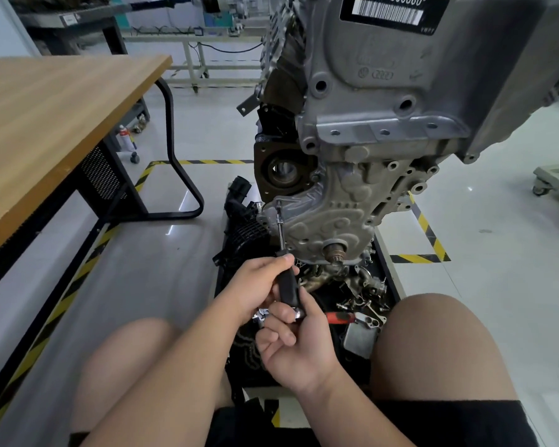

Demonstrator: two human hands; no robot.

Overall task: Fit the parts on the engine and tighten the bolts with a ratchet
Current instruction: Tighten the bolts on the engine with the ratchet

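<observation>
A grey engine (378, 117) hangs upside down in front of me, with a cast cover (329, 217) at its lower end. A socket driver with a black handle (288, 285) and a thin steel shaft (280, 230) points up to a bolt (279, 203) at the cover's left edge. My left hand (255, 285) grips the upper part of the handle. My right hand (294, 343) pinches the driver's silver butt end between thumb and fingers.
A black tray (391, 269) under the engine holds several loose metal parts, a red-handled tool (339, 317) and a black plastic manifold (242, 224). A wooden bench (55, 124) stands at left. My bare knees flank the tray. Yellow-black tape marks the floor.
</observation>
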